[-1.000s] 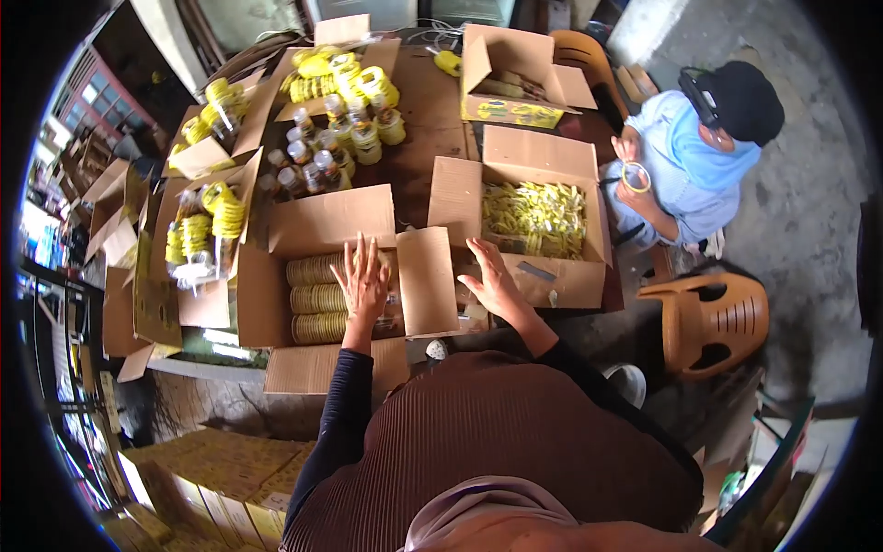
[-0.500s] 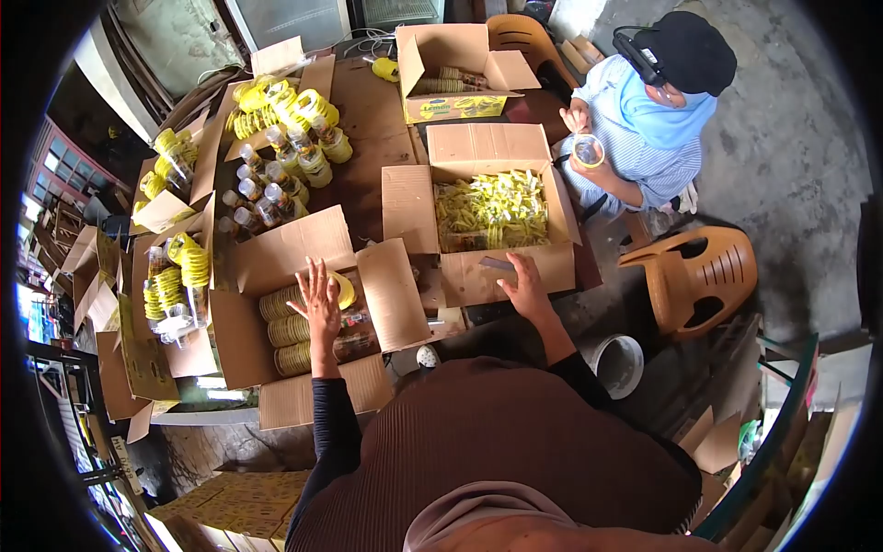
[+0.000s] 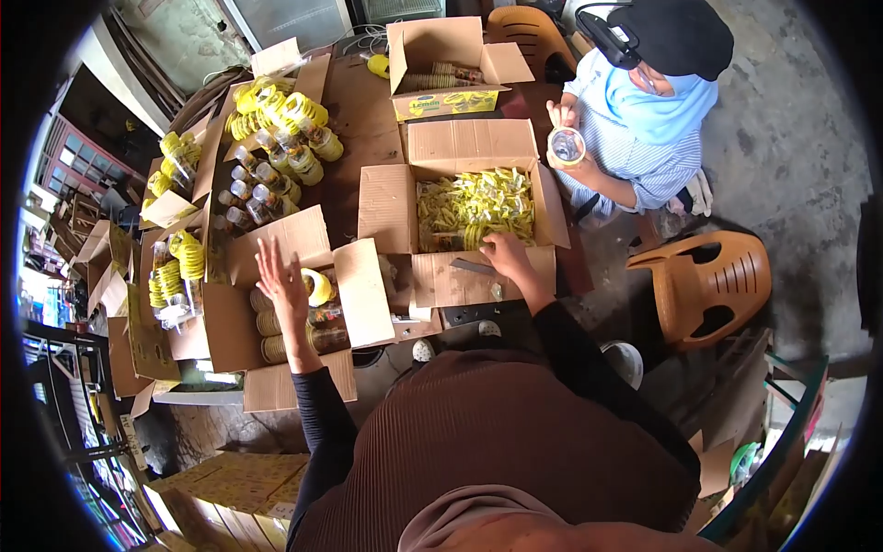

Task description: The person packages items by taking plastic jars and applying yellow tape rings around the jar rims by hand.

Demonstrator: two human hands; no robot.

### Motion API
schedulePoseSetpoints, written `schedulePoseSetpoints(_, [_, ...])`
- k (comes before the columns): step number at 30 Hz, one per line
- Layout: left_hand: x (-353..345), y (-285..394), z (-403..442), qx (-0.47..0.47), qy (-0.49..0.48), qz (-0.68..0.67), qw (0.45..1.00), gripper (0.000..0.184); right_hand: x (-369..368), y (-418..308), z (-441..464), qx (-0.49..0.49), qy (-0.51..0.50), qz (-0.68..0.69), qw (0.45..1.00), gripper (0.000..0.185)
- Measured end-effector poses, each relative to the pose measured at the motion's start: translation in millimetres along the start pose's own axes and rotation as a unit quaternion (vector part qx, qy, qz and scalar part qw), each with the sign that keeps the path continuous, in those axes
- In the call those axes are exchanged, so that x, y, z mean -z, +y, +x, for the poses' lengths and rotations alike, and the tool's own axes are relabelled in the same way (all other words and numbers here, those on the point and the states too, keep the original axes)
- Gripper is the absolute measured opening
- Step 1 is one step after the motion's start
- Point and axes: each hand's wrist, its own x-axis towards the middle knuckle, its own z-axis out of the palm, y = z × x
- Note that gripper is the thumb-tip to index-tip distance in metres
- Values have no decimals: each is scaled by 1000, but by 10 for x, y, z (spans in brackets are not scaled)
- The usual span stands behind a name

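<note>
My left hand (image 3: 283,285) is raised over a cardboard box (image 3: 232,331), fingers spread and holding nothing. Inside that box lie stacks of cups (image 3: 274,348), with a yellow ring-shaped piece (image 3: 318,287) near my fingers. At the near edge of a second cardboard box (image 3: 384,207), my right hand (image 3: 506,256) has its fingers bent together; whatever they may grip is hidden. Small yellow-and-clear packets (image 3: 474,202) fill this second box. A dark flat strip (image 3: 471,266) rests on its front flap, just left of my right hand.
Bottles or cups with yellow parts (image 3: 271,184) crowd the table's left side. Behind stands a "Lemon" carton (image 3: 446,103) with cup stacks. At right a co-worker (image 3: 635,129) holds a clear cup (image 3: 566,145). An orange chair (image 3: 708,290) and white bucket (image 3: 625,363) stand on the floor.
My right hand has moved from above the front flap to the packet box's near edge, its fingers curling in. My left hand stays spread over the cup box. The whole view has shifted slightly.
</note>
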Motion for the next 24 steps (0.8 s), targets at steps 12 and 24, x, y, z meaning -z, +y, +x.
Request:
schedulePoseSetpoints(12, [-617,1610,-1149,-96,-267,-65,957,45,-325,76,468,-17,-127,-53,990,37])
schedulePoseSetpoints(24, [-1281,2059,-996,-108,-167,-56,978,85,495,-227,348,204,10,158,966,18])
